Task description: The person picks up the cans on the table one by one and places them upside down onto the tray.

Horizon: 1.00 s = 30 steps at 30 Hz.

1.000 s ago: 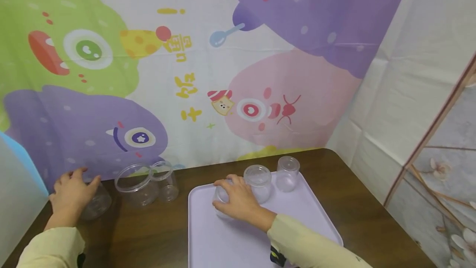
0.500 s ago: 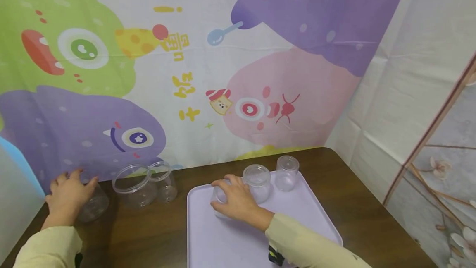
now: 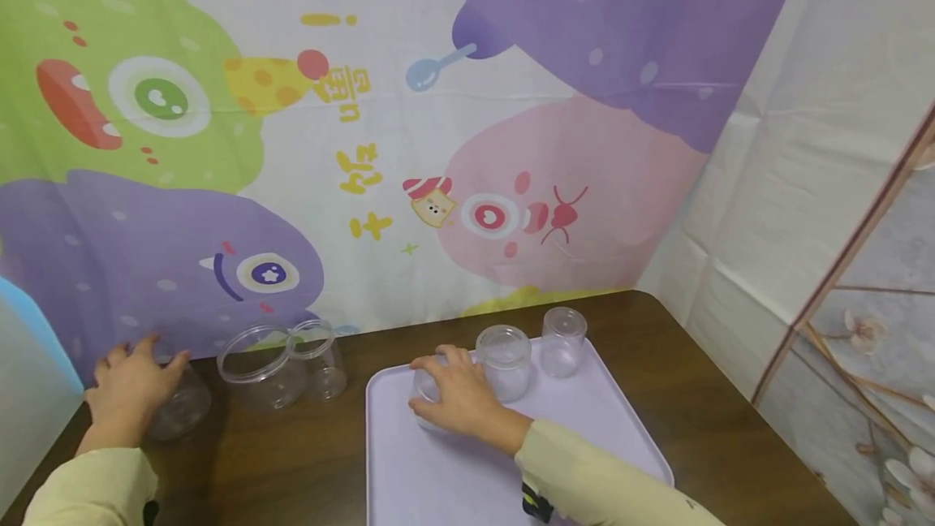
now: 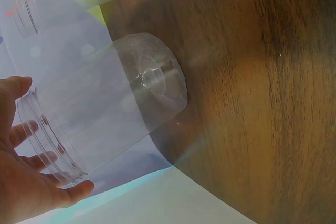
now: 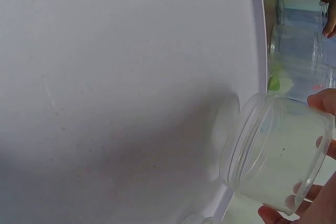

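**Two held, four free-standing**

Dark wood table (image 3: 285, 477), lilac tray (image 3: 445, 477) on it. Tall clear jar (image 4: 115, 108) mouth-up on table at left; left hand (image 3: 131, 388) holds it, fingers curled round rim. Wide clear jar (image 3: 270, 392) next to it. Squat clear jar (image 5: 286, 156) mouth-down at tray's far left corner; right hand (image 3: 463, 396) grips it round the base. Stout clear jar (image 3: 506, 380) just beside. Smallest: slim open jar (image 3: 332, 380) beside the wide one, slim tray jar (image 3: 562, 355) at far right corner.
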{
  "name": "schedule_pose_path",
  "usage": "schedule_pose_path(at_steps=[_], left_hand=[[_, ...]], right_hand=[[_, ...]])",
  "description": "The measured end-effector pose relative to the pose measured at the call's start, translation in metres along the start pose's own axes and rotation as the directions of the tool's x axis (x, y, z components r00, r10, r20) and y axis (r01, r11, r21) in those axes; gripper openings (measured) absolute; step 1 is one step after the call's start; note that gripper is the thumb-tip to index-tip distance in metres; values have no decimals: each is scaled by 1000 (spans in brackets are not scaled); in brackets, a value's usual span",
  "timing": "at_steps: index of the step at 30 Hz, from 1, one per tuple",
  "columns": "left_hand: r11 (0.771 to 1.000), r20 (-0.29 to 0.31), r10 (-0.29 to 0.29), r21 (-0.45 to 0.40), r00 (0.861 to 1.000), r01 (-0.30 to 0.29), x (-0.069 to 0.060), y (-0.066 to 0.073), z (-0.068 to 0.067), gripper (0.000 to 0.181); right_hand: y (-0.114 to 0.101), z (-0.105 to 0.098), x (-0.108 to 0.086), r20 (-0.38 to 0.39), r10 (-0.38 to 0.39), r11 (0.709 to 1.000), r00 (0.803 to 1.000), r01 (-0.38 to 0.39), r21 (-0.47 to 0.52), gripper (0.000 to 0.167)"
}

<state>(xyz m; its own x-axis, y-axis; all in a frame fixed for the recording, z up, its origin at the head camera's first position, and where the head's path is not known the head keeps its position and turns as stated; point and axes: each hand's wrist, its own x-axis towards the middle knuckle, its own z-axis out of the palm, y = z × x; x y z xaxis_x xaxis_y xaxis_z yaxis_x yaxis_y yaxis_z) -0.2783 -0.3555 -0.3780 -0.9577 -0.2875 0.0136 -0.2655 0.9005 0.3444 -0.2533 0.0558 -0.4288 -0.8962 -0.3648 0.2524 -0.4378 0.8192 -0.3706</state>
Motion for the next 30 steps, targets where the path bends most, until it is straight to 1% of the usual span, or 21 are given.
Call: schedule_pose_path(at_steps=[7, 17, 26, 30], left_hand=[[1000, 12, 0, -11, 1000, 0, 2, -2, 1, 77], [1000, 9, -11, -8, 1000, 11, 4, -2, 2, 78], [999, 51, -31, -15, 998, 32, 6, -4, -1, 84], [999, 40, -27, -17, 999, 28, 6, -4, -2, 81]], right_hand=[[-1, 2, 2, 12, -2, 1000, 1000, 2, -28, 44], [-2, 7, 4, 10, -6, 998, 1000, 6, -60, 45], [-1, 12, 5, 32, 8, 996, 999, -5, -91, 48], [-1, 14, 5, 37, 16, 995, 999, -13, -95, 49]])
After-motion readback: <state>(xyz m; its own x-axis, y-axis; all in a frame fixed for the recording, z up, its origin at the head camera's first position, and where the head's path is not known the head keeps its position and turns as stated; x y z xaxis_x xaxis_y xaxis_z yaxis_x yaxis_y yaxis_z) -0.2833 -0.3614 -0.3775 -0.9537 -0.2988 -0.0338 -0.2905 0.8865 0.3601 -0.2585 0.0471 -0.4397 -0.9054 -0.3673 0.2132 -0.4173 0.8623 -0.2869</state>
